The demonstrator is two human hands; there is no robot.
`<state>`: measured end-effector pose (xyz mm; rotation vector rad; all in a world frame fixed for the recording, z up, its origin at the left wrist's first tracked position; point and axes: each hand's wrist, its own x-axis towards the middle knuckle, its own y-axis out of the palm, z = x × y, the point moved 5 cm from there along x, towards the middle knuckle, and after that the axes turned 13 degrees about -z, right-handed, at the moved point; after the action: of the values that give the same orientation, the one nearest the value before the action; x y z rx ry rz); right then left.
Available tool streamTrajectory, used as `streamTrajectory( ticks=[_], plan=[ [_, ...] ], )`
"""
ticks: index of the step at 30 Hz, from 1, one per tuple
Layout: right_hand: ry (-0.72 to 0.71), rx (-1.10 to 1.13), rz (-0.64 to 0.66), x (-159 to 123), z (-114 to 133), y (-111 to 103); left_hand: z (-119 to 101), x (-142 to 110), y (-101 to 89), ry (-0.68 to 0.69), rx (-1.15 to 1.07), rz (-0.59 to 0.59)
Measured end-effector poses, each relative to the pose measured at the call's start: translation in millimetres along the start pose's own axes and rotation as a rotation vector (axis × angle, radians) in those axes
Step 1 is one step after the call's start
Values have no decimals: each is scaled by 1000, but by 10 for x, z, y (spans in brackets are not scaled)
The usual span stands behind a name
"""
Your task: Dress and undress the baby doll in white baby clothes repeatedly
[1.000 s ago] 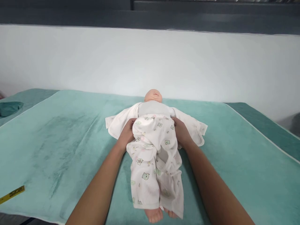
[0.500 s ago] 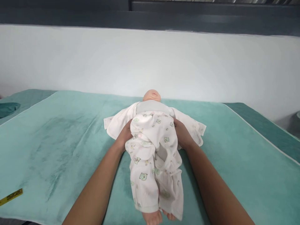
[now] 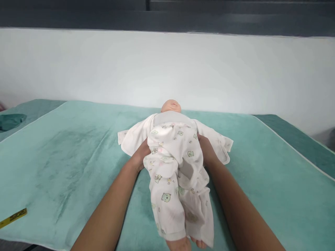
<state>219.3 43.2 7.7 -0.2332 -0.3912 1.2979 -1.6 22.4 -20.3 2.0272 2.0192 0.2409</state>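
Reading the trousers (image 3: 164, 164) as the clock's centre, the doll (image 3: 174, 118) wearing them is lying face up on a green cloth (image 3: 78, 150), its head (image 3: 171, 105) pointing to 12 and its feet (image 3: 179, 244) to 6, so its waist is facing the person squarely. The left hand (image 3: 142, 151) is resting against the waist at 10 o'clock and the right hand (image 3: 206, 150) at 2; this matched placing is probably keeping the body steady and the pull even. The fingers are disappearing behind the fabric, so I cannot tell whether either hand is clamping it. A white jacket (image 3: 138, 134) is spreading open toward 10 and 2, leaving the grey chest uncovered.

The trousers are covering the doll from the belly to just above the feet. Their thin-looking white cloth is showing small green animal faces and pinkish specks, bunching at the thighs and gaping between the legs, where grey is peeping through. The 6 o'clock hems are hanging loosely. A yellow strip (image 3: 13, 218) is lying between 8 and 9.
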Motion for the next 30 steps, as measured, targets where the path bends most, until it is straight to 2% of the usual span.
streamTrajectory(
  ticks=[8, 11, 13, 14, 16, 18, 21, 24, 30],
  plan=[
    [-41, 19, 42, 9, -37, 25, 106, 57, 6, -113, -81, -9],
    [2, 86, 82, 19, -69, 51, 126, 77, 30, -152, -68, -38],
    [57, 166, 89, 25, -103, 75, 105, 83, 21, -93, -30, -74],
    [73, 192, 65, 30, -119, 77, 72, 82, 4, -21, 18, -112],
    [59, 212, -36, 42, -131, 53, -26, 68, -40, 167, 168, -215],
    [7, 231, -147, 47, -116, 12, -121, 48, -83, 299, 301, -337],
    [-54, 294, -212, 42, -77, -26, -197, 62, -135, 321, 332, -453],
    [-126, 295, -182, 51, -38, -47, -229, 124, -138, 318, 324, -422],
    [-289, 310, 75, 172, 46, -50, -290, 221, -122, 406, 383, -247]
  ],
)
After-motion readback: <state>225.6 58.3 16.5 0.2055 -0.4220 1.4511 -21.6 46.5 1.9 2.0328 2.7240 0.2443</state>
